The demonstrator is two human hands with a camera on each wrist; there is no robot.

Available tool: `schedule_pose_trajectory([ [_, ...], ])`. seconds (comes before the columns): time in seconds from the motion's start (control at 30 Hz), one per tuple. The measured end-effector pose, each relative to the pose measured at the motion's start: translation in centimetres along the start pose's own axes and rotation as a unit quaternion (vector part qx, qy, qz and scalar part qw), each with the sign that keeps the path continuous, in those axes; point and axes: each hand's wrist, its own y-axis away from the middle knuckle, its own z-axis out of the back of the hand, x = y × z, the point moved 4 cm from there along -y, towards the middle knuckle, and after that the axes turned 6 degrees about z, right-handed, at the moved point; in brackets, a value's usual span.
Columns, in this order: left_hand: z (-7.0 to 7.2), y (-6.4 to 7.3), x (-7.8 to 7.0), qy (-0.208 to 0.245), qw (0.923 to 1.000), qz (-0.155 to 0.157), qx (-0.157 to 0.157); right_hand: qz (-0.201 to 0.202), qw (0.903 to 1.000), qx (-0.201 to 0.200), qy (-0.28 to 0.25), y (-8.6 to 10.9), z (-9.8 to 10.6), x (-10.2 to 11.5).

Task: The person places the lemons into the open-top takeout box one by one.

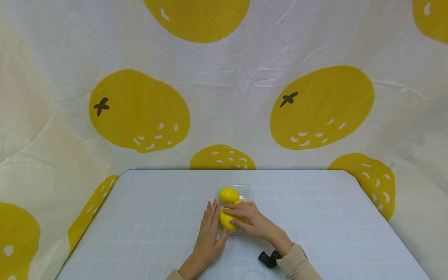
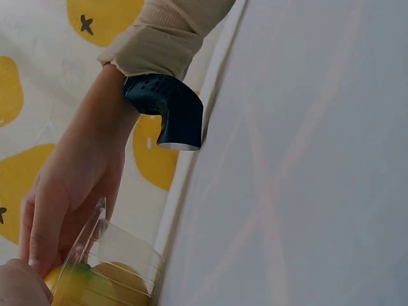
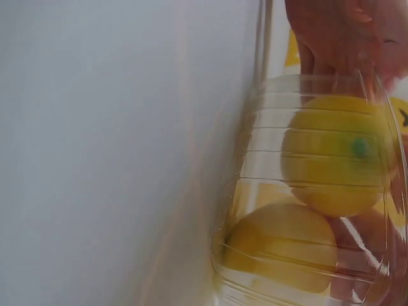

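A clear plastic container (image 1: pixel 245 188) on the table holds yellow lemons. One lemon (image 1: pixel 229 195) lies at its far end, and another (image 1: pixel 240 202) is partly covered by my right hand (image 1: pixel 255 223). That hand reaches in from the right and grips the front lemon (image 1: pixel 226 221), fingers over its top and thumb on its near side. My left hand (image 1: pixel 208 237) lies along the container's left side with its fingers straight and its thumb apart. Through the ribbed wall in the right wrist view, a lemon (image 3: pixel 331 156) shows a green spot.
A black curved device (image 1: pixel 268 259) is by the right wrist, just above the table. The table (image 1: pixel 157 210) has a pale gridded cover. Behind it hangs a white curtain (image 1: pixel 227 105) printed with big yellow fruits.
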Motion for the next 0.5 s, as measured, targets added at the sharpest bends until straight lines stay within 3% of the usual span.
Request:
schedule_pose_trajectory([
  [0.3,-0.02,-0.09,0.08,0.004,1.0,-0.003,0.002,-0.023,0.9997,-0.004,0.012,-0.06,-0.07,-0.08],
  [0.5,-0.07,-0.04,0.16,0.008,0.9999,0.0,0.006,-0.002,0.998,0.013,0.063,-0.15,-0.37,0.15],
])
